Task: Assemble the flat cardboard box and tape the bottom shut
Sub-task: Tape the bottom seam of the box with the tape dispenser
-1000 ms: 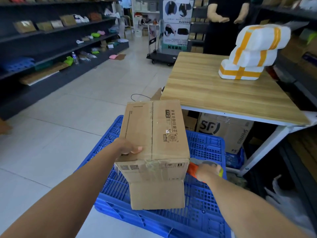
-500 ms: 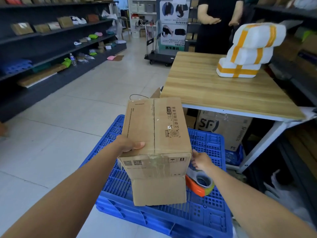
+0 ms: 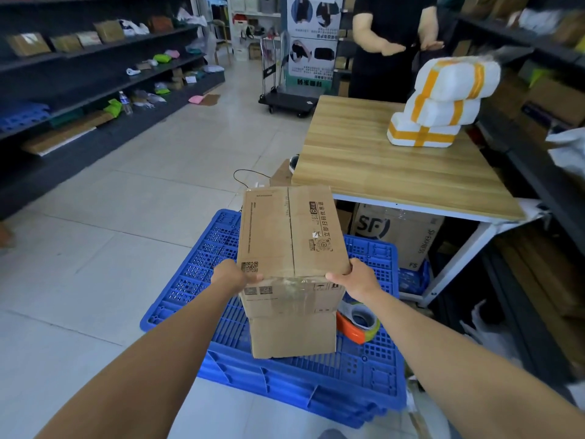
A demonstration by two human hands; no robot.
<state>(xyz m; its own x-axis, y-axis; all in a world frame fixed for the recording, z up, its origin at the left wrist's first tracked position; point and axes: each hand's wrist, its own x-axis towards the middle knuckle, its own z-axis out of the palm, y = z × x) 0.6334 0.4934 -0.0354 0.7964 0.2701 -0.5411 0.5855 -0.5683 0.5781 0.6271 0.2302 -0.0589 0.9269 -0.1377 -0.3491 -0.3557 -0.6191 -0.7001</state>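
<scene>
The brown cardboard box point(image 3: 291, 236) is squared up, its taped face turned upward, with clear tape along the centre seam and over the near edge. A loose flap hangs down below its near side. My left hand point(image 3: 232, 275) grips the box's near left corner and my right hand point(image 3: 354, 278) grips its near right corner. The box is over a stack of blue plastic pallets point(image 3: 205, 267). An orange tape dispenser point(image 3: 359, 321) with a roll of tape lies on the pallet, just below my right wrist.
A wooden table point(image 3: 395, 166) stands to the right with white foam parcels point(image 3: 440, 106) bound in yellow tape. A person in black point(image 3: 392, 36) stands behind it. An SF carton point(image 3: 395, 232) sits under the table. Dark shelves line the left wall; a trolley point(image 3: 289, 99) is farther back.
My right hand put the tape dispenser down on the pallet and moved up to grip the box's near right corner. My left hand stayed on the left corner.
</scene>
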